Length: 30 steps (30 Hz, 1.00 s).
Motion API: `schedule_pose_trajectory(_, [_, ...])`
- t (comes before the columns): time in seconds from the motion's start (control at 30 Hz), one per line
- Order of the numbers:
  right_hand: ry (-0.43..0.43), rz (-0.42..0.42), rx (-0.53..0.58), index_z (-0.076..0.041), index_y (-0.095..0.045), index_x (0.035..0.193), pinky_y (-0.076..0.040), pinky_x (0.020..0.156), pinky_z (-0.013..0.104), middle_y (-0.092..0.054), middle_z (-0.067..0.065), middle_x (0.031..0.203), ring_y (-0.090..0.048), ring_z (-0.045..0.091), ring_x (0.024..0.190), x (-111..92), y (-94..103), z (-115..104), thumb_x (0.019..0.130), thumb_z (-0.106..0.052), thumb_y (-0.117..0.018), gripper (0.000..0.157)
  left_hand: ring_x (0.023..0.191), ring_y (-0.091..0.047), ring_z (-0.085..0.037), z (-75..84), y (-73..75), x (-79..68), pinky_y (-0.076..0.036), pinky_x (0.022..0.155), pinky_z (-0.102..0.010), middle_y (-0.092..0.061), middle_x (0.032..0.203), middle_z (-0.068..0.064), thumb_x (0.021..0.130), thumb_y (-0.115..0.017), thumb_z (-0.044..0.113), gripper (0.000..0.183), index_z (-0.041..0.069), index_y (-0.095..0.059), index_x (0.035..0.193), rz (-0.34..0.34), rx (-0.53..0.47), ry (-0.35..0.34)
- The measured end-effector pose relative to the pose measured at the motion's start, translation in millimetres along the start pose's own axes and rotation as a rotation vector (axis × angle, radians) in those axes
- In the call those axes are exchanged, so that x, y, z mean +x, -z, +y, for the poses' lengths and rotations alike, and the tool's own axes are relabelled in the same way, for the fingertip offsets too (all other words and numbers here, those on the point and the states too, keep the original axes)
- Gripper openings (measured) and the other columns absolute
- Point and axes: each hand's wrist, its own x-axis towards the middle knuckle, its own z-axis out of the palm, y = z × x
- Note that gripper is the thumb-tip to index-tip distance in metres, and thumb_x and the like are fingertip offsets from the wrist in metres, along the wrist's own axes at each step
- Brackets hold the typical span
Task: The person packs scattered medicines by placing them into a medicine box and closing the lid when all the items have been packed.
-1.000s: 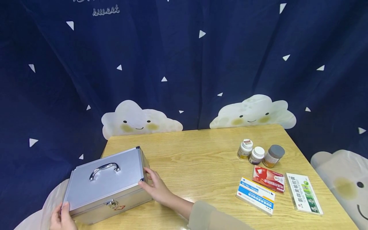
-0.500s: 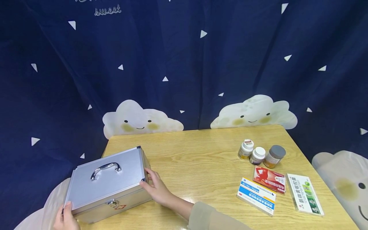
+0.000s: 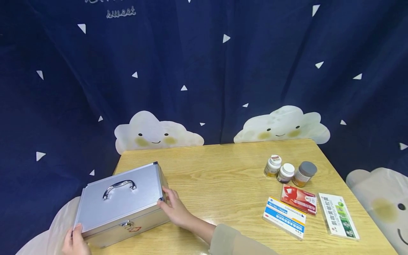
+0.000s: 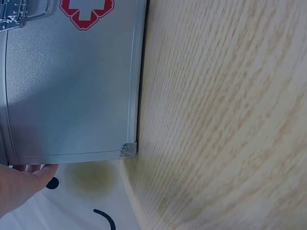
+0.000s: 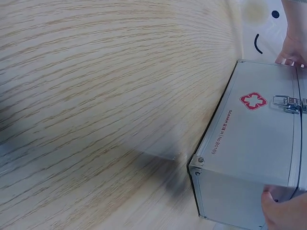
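Note:
A silver first-aid box (image 3: 121, 198) with its lid down stands at the table's left side. A chrome handle (image 3: 119, 188) arches over the lid. On the front are a red cross emblem (image 5: 253, 101) and a metal latch (image 5: 288, 103); I cannot tell if the latch is fastened. My left hand (image 3: 77, 242) grips the box's left end at the near corner, thumb up by the lid edge. At the opposite end my right hand (image 3: 176, 209) holds the near corner, its thumb at the front and its fingers along the side.
On the table's right stand two white bottles (image 3: 272, 166) and a grey-capped jar (image 3: 305, 173). Nearer lie a red medicine box (image 3: 299, 199), a blue-and-white one (image 3: 284, 217) and a green-and-white one (image 3: 339, 216). A dark blue curtain (image 3: 204, 53) hangs behind the wooden table (image 3: 210, 177).
The box and both hands have shifted slightly to the right, a little more than the view itself. Bottles and medicine boxes keep their places on the table.

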Motion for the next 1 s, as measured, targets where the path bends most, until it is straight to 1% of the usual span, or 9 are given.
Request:
schedule_pose_trajectory(0.17, [0.006,0.021,-0.013,-0.009,-0.028,0.141,-0.043,0.093,0.034,-0.032,0.012,0.138,-0.043,0.027,0.119,-0.5,3.1,2.0,0.093,-0.038,-0.042,0.058,0.068,-0.041,0.009,-2.8,-1.4,-2.6,-0.028,0.067,-0.006,-0.048,0.063,0.035,0.082,-0.058,0.020,0.026,0.045,-0.059,0.076,-0.003,0.039,-0.013])
schedule_pose_trajectory(0.23, [0.008,0.025,-0.016,-0.009,-0.028,0.141,-0.043,0.092,0.031,-0.032,0.012,0.138,-0.043,0.026,0.118,-0.7,4.5,3.4,0.093,-0.038,-0.041,0.057,0.064,-0.040,0.010,-2.9,-0.7,-3.4,-0.028,0.064,-0.006,-0.046,0.060,0.035,0.082,-0.058,0.021,0.027,0.047,-0.057,0.075,-0.022,0.064,0.006])
schedule_pose_trajectory(0.33, [0.007,0.036,-0.021,-0.010,-0.029,0.141,-0.043,0.092,0.030,-0.032,0.011,0.137,-0.043,0.024,0.118,-0.8,6.6,5.4,0.093,-0.038,-0.040,0.057,0.062,-0.038,0.010,-2.1,-1.5,-5.4,-0.027,0.062,-0.008,-0.045,0.058,0.035,0.083,-0.057,0.021,0.028,0.047,-0.054,0.073,-0.052,0.102,0.004])
schedule_pose_trajectory(0.4, [0.012,0.046,-0.025,-0.010,-0.029,0.141,-0.043,0.092,0.031,-0.033,0.012,0.136,-0.043,0.025,0.118,-1.4,8.4,6.7,0.093,-0.037,-0.040,0.056,0.064,-0.038,0.010,-1.8,-3.0,-7.2,-0.026,0.063,-0.008,-0.044,0.060,0.037,0.084,-0.055,0.023,0.028,0.049,-0.053,0.074,-0.072,0.142,-0.016])
schedule_pose_trajectory(0.5, [0.020,0.074,-0.038,-0.010,-0.032,0.140,-0.044,0.092,0.032,-0.035,0.011,0.134,-0.044,0.026,0.116,-1.5,10.8,9.1,0.093,-0.037,-0.041,0.055,0.068,-0.039,0.010,-2.4,-7.2,-10.5,-0.026,0.067,-0.009,-0.046,0.065,0.038,0.086,-0.054,0.023,0.028,0.049,-0.053,0.075,-0.082,0.156,-0.074])
schedule_pose_trajectory(0.57, [0.031,0.094,-0.049,-0.009,-0.033,0.139,-0.044,0.091,0.032,-0.037,0.012,0.132,-0.045,0.026,0.114,-1.5,12.5,10.7,0.092,-0.035,-0.042,0.054,0.071,-0.039,0.010,-2.7,-10.0,-12.9,-0.025,0.069,-0.009,-0.047,0.067,0.039,0.087,-0.053,0.023,0.028,0.049,-0.053,0.075,-0.086,0.157,-0.102])
schedule_pose_trajectory(0.77, [0.068,0.123,-0.058,-0.005,-0.036,0.135,-0.046,0.088,0.030,-0.038,0.015,0.130,-0.047,0.027,0.111,-2.8,19.0,14.1,0.093,-0.029,-0.043,0.050,0.069,-0.042,0.010,-3.6,-18.1,-18.3,-0.027,0.066,-0.008,-0.049,0.068,0.035,0.086,-0.053,0.017,0.031,0.045,-0.054,0.074,-0.086,0.079,-0.167])
schedule_pose_trajectory(0.87, [0.078,0.121,-0.059,-0.004,-0.036,0.135,-0.046,0.089,0.032,-0.038,0.015,0.129,-0.046,0.028,0.111,-4.6,24.0,14.7,0.093,-0.029,-0.042,0.049,0.069,-0.043,0.009,-5.3,-22.0,-19.7,-0.028,0.065,-0.007,-0.050,0.070,0.032,0.086,-0.053,0.015,0.031,0.043,-0.056,0.075,-0.099,0.052,-0.173])
schedule_pose_trajectory(1.0, [0.081,0.126,-0.069,-0.004,-0.036,0.134,-0.045,0.090,0.036,-0.038,0.013,0.129,-0.046,0.028,0.112,-8.5,32.2,16.3,0.092,-0.029,-0.042,0.049,0.075,-0.044,0.008,-8.2,-27.9,-23.0,-0.029,0.069,-0.004,-0.052,0.074,0.030,0.088,-0.052,0.015,0.028,0.041,-0.056,0.077,-0.135,0.037,-0.163])
